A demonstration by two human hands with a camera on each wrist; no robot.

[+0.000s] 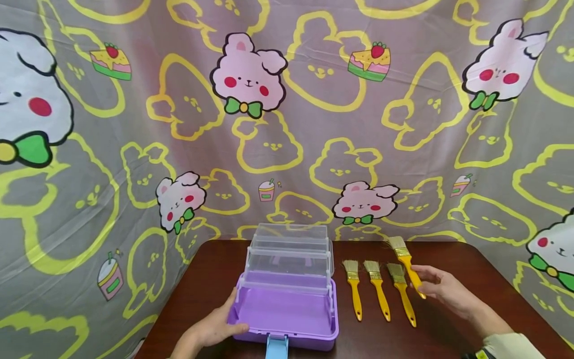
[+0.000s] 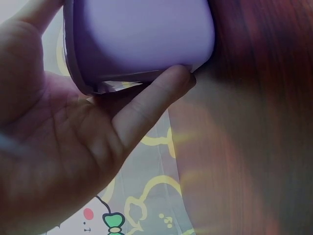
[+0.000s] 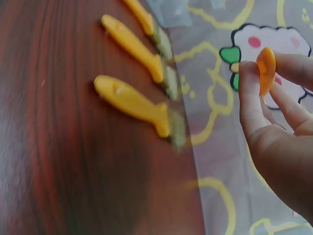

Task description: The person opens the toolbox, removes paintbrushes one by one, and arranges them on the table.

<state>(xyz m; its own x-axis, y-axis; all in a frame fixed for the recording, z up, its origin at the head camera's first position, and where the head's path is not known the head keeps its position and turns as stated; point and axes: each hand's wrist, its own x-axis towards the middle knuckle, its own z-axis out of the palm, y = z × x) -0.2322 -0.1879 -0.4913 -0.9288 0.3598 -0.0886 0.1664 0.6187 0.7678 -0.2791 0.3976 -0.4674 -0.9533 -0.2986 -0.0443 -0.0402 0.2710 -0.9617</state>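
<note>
My left hand [image 1: 215, 324] holds the front left corner of a purple storage box [image 1: 287, 340], with the thumb along the front and fingers on the left side. In the left wrist view, the hand [image 2: 73, 142] spreads around the corner of the box [image 2: 146, 34]. My right hand [image 1: 448, 291] pinches the yellow handle of a paintbrush [image 1: 405, 262], bristles pointing away. That hand [image 3: 283, 132] shows thumb and fingertips on the handle end [image 3: 266, 71] in the right wrist view. Three similar paintbrushes lie in a row: left [image 1: 355, 294], middle [image 1: 380, 294] and right [image 1: 405, 296].
Clear tiered trays [image 1: 289, 259] stand raised at the back of the box, whose purple bottom is bare. A light blue latch [image 1: 277, 347] hangs at its front. The dark wooden table [image 1: 202, 284] meets a patterned cloth [image 1: 305, 149] behind and at the sides.
</note>
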